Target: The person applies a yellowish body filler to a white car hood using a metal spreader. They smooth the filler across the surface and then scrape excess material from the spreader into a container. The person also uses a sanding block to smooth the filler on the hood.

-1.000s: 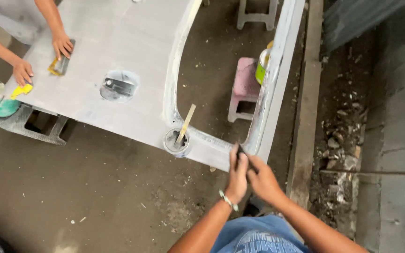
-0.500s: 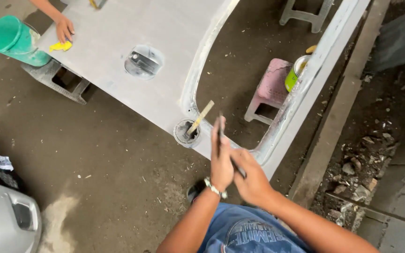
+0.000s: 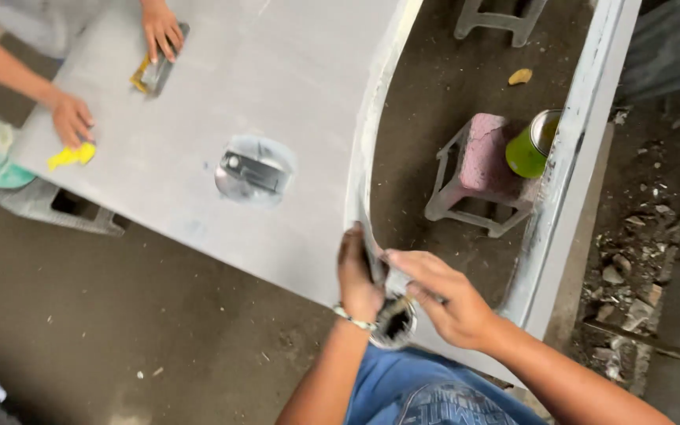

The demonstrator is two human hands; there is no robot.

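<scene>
At 6 o'clock of the grey panel (image 3: 277,86), both hands now meet on its curved inner edge — half a second ago they sat lower with a stick in the small tin (image 3: 393,321); the stick no longer shows. Left hand (image 3: 358,274) closed around the edge strip, fingers curled, thumb side against the panel. Right hand (image 3: 442,295) pinches a small pale grey piece (image 3: 396,279) between thumb and fingertips, touching the left hand; what the piece is, cannot tell. Tin sits just below the hands at 6 o'clock. Co-worker's hands at 10–11 o'clock: one on a sanding block (image 3: 157,67), other by a yellow rag (image 3: 71,155). Pink stool (image 3: 478,169) and green can (image 3: 533,145) at 2 o'clock.
</scene>
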